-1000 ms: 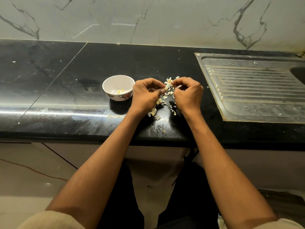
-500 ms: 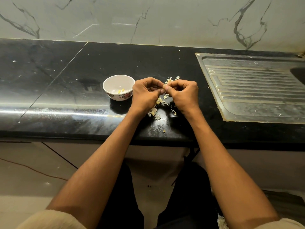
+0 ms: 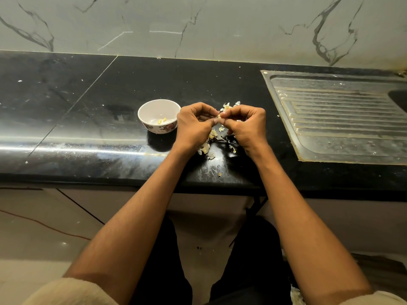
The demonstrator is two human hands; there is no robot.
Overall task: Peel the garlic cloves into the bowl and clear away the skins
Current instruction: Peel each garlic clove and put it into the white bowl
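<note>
Hands meet above the counter [image 3: 92, 133], just right of the bowl [image 3: 159, 116]. Left hand [image 3: 193, 126] and right hand [image 3: 246, 126] both curl in and pinch one clove [image 3: 219, 116] between their fingertips. Bowl holds a few peeled cloves [image 3: 161, 121] (pale yellow). Skins [image 3: 230, 105] and loose pieces lie scattered under and behind the hands. Drainboard [image 3: 339, 119] sits well right; bare dark stone stretches left to the front edge.
</note>
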